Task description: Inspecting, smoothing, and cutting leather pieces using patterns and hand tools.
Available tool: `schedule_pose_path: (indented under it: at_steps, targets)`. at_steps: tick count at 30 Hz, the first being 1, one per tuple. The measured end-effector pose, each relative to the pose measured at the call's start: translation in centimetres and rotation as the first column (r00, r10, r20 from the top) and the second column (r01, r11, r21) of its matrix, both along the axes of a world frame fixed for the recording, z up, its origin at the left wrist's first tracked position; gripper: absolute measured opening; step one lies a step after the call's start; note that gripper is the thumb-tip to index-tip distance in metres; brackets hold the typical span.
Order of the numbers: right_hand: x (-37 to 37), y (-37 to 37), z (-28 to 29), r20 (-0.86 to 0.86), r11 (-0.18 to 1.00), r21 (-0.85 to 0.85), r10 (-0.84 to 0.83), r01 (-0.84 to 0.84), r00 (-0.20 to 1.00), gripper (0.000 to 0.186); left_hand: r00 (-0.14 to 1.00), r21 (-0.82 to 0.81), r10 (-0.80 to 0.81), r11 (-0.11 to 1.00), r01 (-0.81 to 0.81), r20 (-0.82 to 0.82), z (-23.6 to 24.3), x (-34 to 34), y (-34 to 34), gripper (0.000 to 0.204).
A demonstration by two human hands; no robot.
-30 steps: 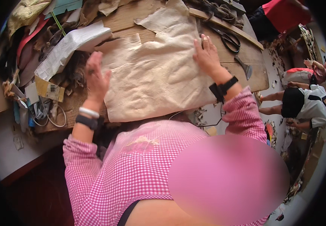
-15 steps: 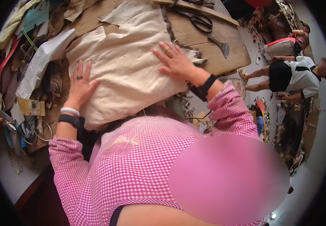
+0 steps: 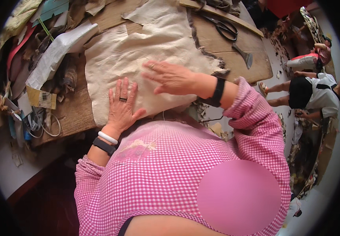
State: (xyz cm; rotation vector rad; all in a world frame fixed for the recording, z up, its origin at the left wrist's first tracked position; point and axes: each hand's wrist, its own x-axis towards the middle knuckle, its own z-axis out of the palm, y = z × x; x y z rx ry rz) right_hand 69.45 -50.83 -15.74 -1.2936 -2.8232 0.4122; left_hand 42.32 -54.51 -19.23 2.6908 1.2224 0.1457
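Pelt (image 3: 148, 49) lies pale skin side up on the plank tabletop (image 3: 217, 48), its near edge close to your gingham smock (image 3: 170, 165); your left hand (image 3: 120, 111) rests flat on it, thumb wide, while your right hand (image 3: 169, 77) has its fingers extended above the skin, though blur means I cannot tell whether they touch. Its wrinkles suggest light, soft, limp leather, so grip the broad side margins rather than the ragged, fur-fringed right corner.
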Motion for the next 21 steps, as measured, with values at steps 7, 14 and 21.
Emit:
schedule_pose_path:
  at_steps: [7,14,21]
  targets:
    - [4.7,12.1,-4.0,0.079,0.97,0.159,-0.198,0.184,0.977,0.074,0.999,0.045,0.052,0.998,-0.052,-0.007,0.6,0.4,-0.3,0.087]
    - [-4.9,8.7,1.8,0.093,0.968,-0.214,0.15,-0.127,0.984,0.076,0.993,0.09,0.115,0.989,-0.115,0.004,0.5,0.3,-0.6,0.081]
    - [-2.0,12.6,-3.3,0.123,0.995,0.055,0.077,-0.085,0.989,0.075,0.987,0.109,0.159,0.981,-0.159,0.002,0.6,0.9,-1.2,0.077]
